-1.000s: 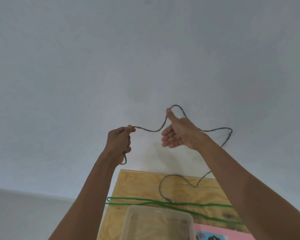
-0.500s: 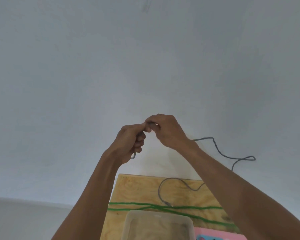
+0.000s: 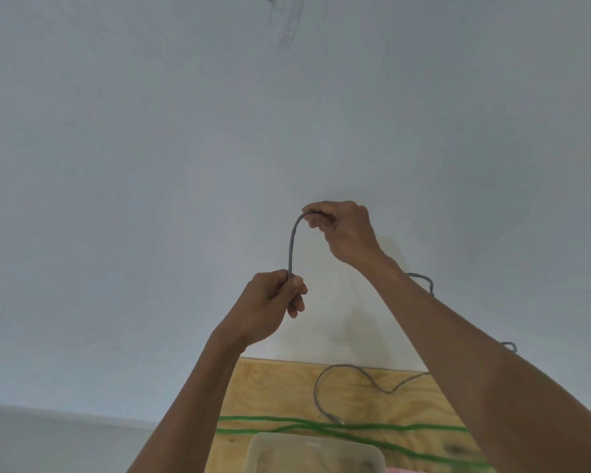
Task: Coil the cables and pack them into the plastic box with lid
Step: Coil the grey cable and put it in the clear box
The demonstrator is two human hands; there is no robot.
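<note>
Grey cable [image 3: 291,245] arches between both clenched hands.

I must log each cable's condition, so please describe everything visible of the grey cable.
The grey cable is thin and looks braided or matte. A short stretch arches in the air between the two hands: the left hand pinches its lower part, the right hand grips the top. Beyond the right hand it passes behind the right forearm, showing in small bends beside it, then lies in a loose curve on the plywood table. Its free end, with a small connector, rests by the green cable. It is not yet coiled.
</note>
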